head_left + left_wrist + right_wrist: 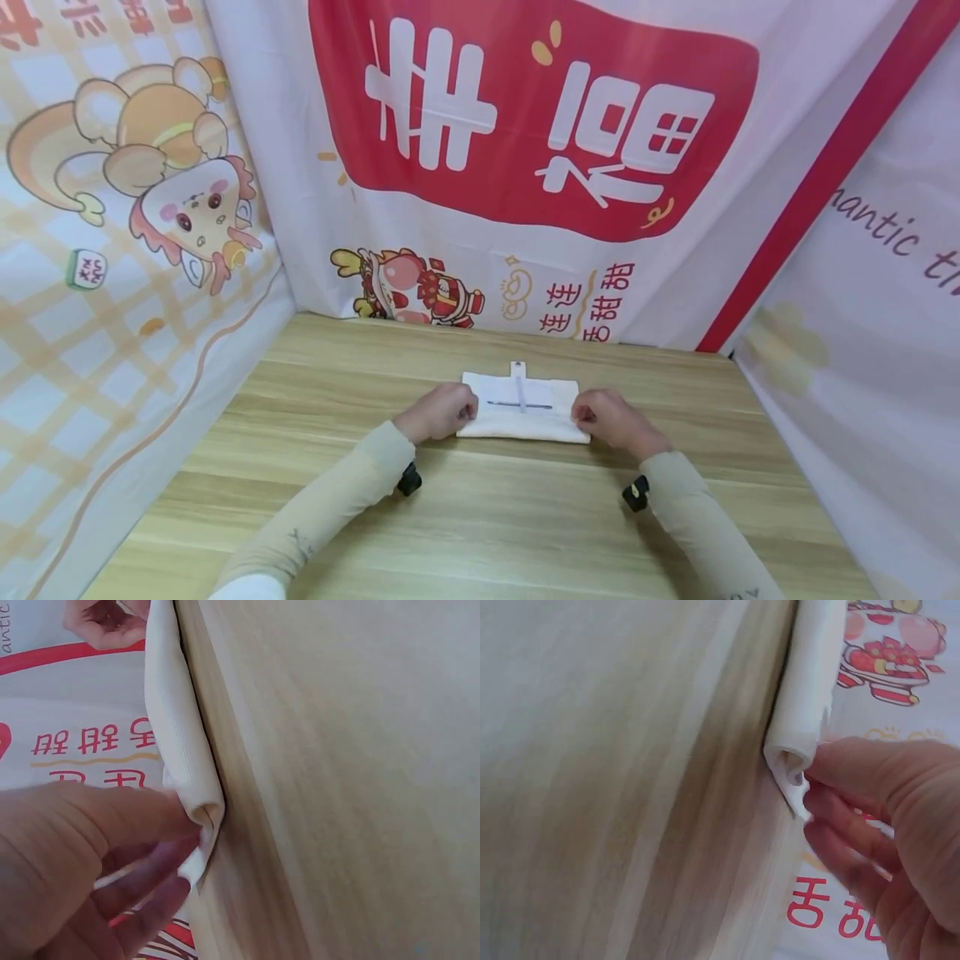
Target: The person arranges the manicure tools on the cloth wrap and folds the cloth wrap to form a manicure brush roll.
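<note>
A white fabric wrap lies on the table with its near edge rolled over. From its far edge sticks out a tab with a small round snap, and a pale strip runs down its middle. A thin dark rod, too small to identify, lies across it. My left hand pinches the wrap's left end between thumb and fingers. At the right end, my right hand does the same. The right wrist view shows the rolled end as a curl of fabric beside the thumb.
The wood-grain table extends around the wrap on all sides. A printed curtain hangs along its back edge, and further curtains close off the left and right. Dark wrist cameras sit under both wrists.
</note>
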Motion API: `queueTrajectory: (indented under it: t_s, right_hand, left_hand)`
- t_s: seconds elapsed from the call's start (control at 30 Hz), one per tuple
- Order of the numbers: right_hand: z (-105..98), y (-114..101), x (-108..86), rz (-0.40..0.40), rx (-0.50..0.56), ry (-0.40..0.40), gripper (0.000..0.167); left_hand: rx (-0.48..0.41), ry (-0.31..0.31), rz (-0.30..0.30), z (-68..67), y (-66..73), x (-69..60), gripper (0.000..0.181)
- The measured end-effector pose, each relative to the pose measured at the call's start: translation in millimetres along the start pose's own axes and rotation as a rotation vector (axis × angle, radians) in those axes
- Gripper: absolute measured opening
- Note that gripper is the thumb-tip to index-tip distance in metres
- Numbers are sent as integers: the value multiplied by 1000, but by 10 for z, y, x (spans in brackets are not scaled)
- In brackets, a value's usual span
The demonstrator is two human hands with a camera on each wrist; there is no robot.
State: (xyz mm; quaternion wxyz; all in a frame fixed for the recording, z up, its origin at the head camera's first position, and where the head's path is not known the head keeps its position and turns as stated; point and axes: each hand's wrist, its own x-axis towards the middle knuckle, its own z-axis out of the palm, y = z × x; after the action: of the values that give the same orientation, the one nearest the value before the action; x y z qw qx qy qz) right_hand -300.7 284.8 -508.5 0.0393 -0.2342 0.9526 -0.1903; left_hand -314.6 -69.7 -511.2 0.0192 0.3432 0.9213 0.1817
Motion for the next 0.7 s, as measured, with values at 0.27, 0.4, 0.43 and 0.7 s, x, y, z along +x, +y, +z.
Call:
queueTrajectory:
  t_s: [0.27, 0.4, 0.43, 0.7]
  right_hand:
    - [-42, -61, -119, -125, -83, -38, 13]
    - [-88, -110, -187, -115, -91, -73, 19]
    - [-92, -119, -197, -112, -95, -80, 20]
    - [-7, -139, -230, -89, -133, -67, 25]
  left_hand:
    - [-41, -68, 90, -26, -39, -143, 15]
    - [-17, -67, 109, -44, -28, -183, 20]
    - [-4, -61, 113, -44, -23, -184, 19]
    - [41, -38, 109, 10, 44, -208, 13]
